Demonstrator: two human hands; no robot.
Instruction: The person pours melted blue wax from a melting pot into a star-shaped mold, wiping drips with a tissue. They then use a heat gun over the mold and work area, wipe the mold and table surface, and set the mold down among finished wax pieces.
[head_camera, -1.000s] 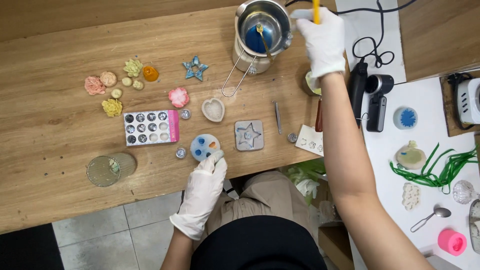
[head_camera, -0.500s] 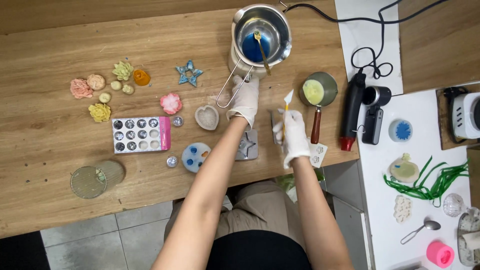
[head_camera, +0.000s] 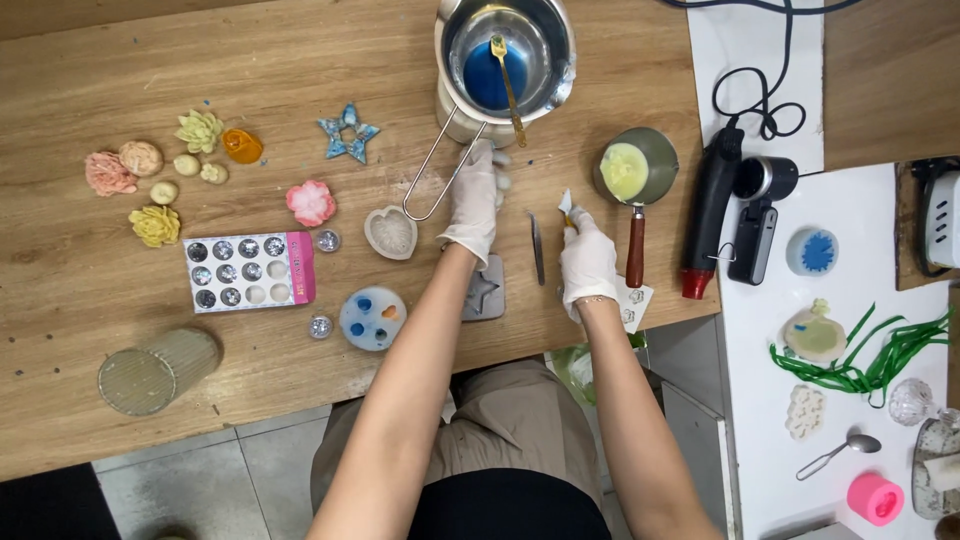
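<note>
My left hand (head_camera: 474, 198), in a white glove, lies back-up on the wooden table (head_camera: 120, 60). Its fingers point at the steel pot of blue liquid (head_camera: 505, 55) and touch the pot's wire handle (head_camera: 425, 195); any grip is hidden. A yellow spoon (head_camera: 508, 85) stands in the pot. My gloved right hand (head_camera: 588, 258) pinches a small stick with a pale tip (head_camera: 566, 204), just left of a small pan of yellow wax (head_camera: 632, 168). A thin metal tool (head_camera: 537, 248) lies between my hands. My left forearm partly covers a grey star mould (head_camera: 486, 292).
A heart mould (head_camera: 390, 232), a pink-edged tray of glitter pots (head_camera: 248, 270), a round blue mould (head_camera: 372, 317), flower shapes (head_camera: 155, 225), a blue star (head_camera: 348, 132) and a ribbed glass (head_camera: 155, 372) lie to the left. A heat gun (head_camera: 712, 205) lies to the right.
My right hand came down from above the pot to the table beside the small pan, still holding the stick. My left hand moved up from the round blue mould to the pot's wire handle.
</note>
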